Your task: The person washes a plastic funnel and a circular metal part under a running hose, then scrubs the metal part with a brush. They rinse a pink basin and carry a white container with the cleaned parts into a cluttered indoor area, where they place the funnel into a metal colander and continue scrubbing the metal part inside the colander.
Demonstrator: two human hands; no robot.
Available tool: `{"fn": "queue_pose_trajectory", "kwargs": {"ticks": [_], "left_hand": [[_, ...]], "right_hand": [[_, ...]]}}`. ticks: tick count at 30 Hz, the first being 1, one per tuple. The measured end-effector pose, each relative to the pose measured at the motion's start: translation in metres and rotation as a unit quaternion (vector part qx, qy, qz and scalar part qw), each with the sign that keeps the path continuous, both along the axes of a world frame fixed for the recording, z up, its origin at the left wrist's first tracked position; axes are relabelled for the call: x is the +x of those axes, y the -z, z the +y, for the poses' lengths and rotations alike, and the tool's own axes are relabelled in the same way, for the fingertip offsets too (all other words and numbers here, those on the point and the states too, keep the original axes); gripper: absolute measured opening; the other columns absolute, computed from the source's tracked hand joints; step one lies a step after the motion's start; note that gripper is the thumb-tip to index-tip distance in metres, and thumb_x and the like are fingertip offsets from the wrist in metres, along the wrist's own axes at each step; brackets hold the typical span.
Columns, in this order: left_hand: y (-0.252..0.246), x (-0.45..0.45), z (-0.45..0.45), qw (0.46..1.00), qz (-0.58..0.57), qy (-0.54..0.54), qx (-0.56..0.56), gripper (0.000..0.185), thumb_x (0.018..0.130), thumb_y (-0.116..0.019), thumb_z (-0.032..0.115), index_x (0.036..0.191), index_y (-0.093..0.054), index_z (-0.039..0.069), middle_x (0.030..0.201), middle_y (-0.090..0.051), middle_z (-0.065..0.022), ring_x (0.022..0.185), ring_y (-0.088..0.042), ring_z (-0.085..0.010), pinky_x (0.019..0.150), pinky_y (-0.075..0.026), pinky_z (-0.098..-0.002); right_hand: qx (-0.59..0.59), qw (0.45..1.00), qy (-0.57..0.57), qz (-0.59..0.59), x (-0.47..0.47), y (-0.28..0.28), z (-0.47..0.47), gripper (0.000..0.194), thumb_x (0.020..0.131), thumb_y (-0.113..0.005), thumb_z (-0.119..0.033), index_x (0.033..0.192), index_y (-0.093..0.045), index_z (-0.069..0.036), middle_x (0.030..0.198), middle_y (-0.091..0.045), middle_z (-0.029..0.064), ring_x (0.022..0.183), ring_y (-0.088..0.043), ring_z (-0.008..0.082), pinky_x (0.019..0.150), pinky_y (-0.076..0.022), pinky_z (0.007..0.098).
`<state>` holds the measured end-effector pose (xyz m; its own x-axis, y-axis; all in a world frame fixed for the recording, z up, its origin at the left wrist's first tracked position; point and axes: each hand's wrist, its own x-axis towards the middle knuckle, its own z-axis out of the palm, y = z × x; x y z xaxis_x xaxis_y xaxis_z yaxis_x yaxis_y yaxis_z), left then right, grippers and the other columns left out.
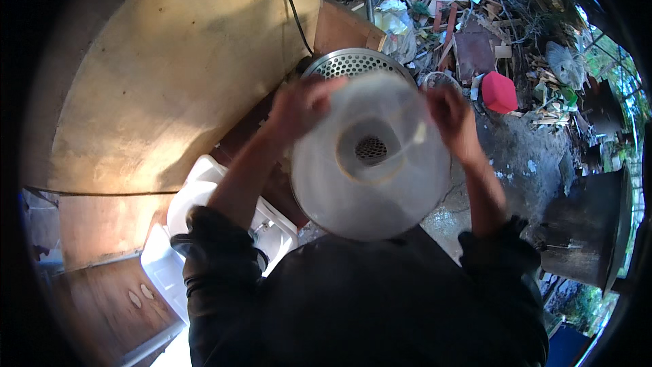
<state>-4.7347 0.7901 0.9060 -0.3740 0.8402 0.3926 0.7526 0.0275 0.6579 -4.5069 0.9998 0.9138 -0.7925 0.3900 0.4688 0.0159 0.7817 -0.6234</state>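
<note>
A large round, whitish translucent lid or disc (326, 173) with a central opening is tilted in front of my body; perforated metal shows through the opening. My left hand (305, 107) is at its upper left rim and my right hand (451, 114) at its upper right rim. Both hands are blurred, and the fingertips partly hidden, but they appear to grip the rim. Behind the disc's top edge, a round perforated metal plate (351, 63) with a shiny rim is partly covered.
White plastic containers (277, 219) stand at lower left beside a wooden panel (127, 92) with a dark cable. Scrap wood, branches and plastic bags (565, 66) lie at upper right, near a red container (499, 93). A big dark pot (575, 229) is at the right.
</note>
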Motion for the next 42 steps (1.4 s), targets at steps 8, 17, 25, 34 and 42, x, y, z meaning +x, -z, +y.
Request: {"fn": "queue_pose_trajectory", "kwargs": {"ticks": [8,17,25,34,42], "left_hand": [[0.017,-0.104,0.084,0.970,0.167,-0.175,-0.032,0.033,0.082,-0.052,0.013,0.113,-0.063,0.017,0.090,-0.063,-0.0067,0.081,-0.062,-0.0254,0.072,-0.049,-0.0351],[0.118,-0.116,0.093,0.955,0.176,-0.205,-0.120,0.034,0.081,-0.052,0.012,0.113,-0.062,0.015,0.086,-0.059,-0.0080,0.083,-0.060,-0.0285,0.072,-0.048,-0.0388],[0.131,-0.116,0.090,0.944,0.221,-0.224,-0.101,0.038,0.077,-0.055,0.013,0.114,-0.061,0.018,0.088,-0.060,-0.0069,0.084,-0.060,-0.0282,0.071,-0.050,-0.0398],[0.134,-0.114,0.086,0.916,0.275,-0.237,-0.169,0.034,0.080,-0.054,0.021,0.114,-0.058,0.019,0.097,-0.062,-0.0045,0.090,-0.061,-0.0265,0.074,-0.051,-0.0406],[0.120,-0.113,0.089,0.929,0.301,-0.121,-0.180,0.022,0.088,-0.045,0.024,0.099,-0.057,0.010,0.093,-0.063,-0.0103,0.090,-0.061,-0.0281,0.074,-0.049,-0.0402]], "right_hand": [[0.049,0.998,-0.031,-0.014,-0.191,0.048,0.121,0.018,0.087,-0.053,-0.015,0.101,-0.060,-0.007,0.094,-0.064,0.0127,0.086,-0.063,0.0297,0.075,-0.0501,0.0371],[0.006,0.992,-0.073,-0.103,-0.215,0.136,0.139,0.020,0.085,-0.053,-0.019,0.099,-0.059,-0.006,0.099,-0.062,0.0131,0.091,-0.062,0.0319,0.079,-0.0492,0.0413],[0.050,0.995,-0.069,-0.053,-0.215,0.139,0.128,0.015,0.085,-0.052,-0.020,0.095,-0.055,-0.008,0.096,-0.061,0.0115,0.090,-0.061,0.0328,0.074,-0.0497,0.0441],[0.072,0.993,-0.064,-0.074,-0.214,0.139,0.124,0.018,0.086,-0.053,-0.023,0.099,-0.058,-0.012,0.099,-0.061,0.0084,0.087,-0.063,0.0312,0.073,-0.0505,0.0432],[0.163,0.975,-0.081,-0.131,-0.217,0.127,0.129,0.018,0.085,-0.053,-0.022,0.096,-0.064,-0.012,0.095,-0.062,0.0095,0.084,-0.062,0.0308,0.073,-0.0498,0.0424]]}}
